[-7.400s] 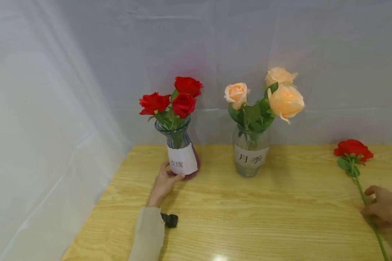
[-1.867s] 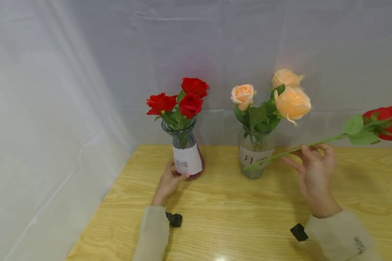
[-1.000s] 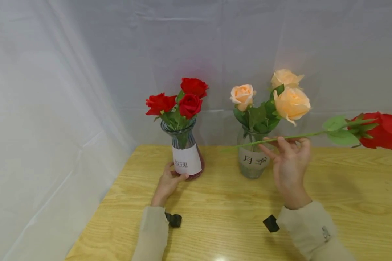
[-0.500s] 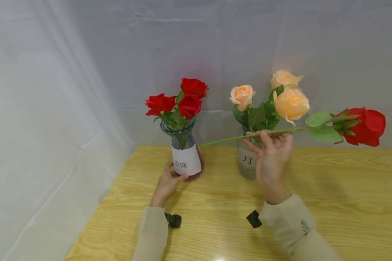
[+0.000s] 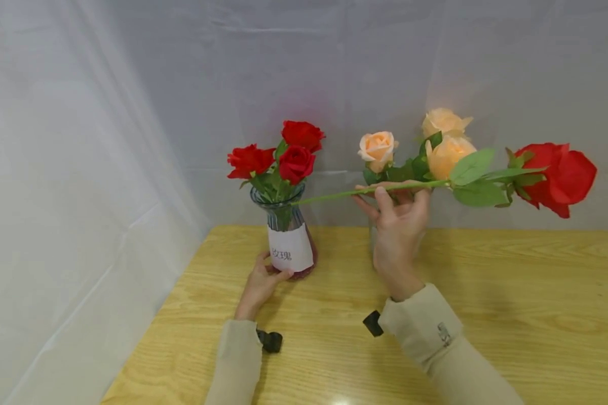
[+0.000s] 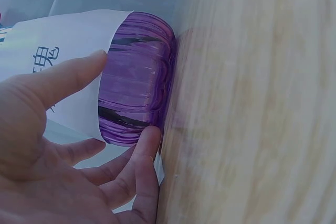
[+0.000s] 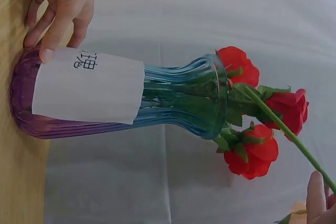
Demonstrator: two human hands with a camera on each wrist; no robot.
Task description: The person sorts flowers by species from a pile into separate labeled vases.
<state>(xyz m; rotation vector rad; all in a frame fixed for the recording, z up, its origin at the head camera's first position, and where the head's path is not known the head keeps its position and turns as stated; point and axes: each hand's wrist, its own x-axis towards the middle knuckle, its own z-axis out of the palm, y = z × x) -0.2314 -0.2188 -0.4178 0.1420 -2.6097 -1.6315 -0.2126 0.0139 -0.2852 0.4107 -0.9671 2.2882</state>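
My left hand (image 5: 257, 287) holds the base of a blue-and-purple glass vase (image 5: 300, 222), its thumb on the white paper label and its fingers around the far side. In the left wrist view the purple base (image 6: 139, 72) stands on the table. Several red roses (image 5: 296, 163) fill this vase. Pinched by the stem between thumb and fingers of my right hand (image 5: 400, 242) is another red rose (image 5: 559, 177), lying nearly level with its bloom to the right. Its stem end (image 7: 254, 95) overlaps the vase mouth among the leaves in the right wrist view.
Behind my right hand, a second glass vase is mostly hidden; its peach roses (image 5: 377, 149) rise above the hand. Both vases stand toward the back of the wooden table (image 5: 314, 349). A pale cloth backdrop (image 5: 182, 101) hangs behind and along the left side.
My right hand has lifted the red rose from the table at right and carried it left and upward, bringing the stem end to the blue-and-purple vase's mouth. My left hand stays on that vase.
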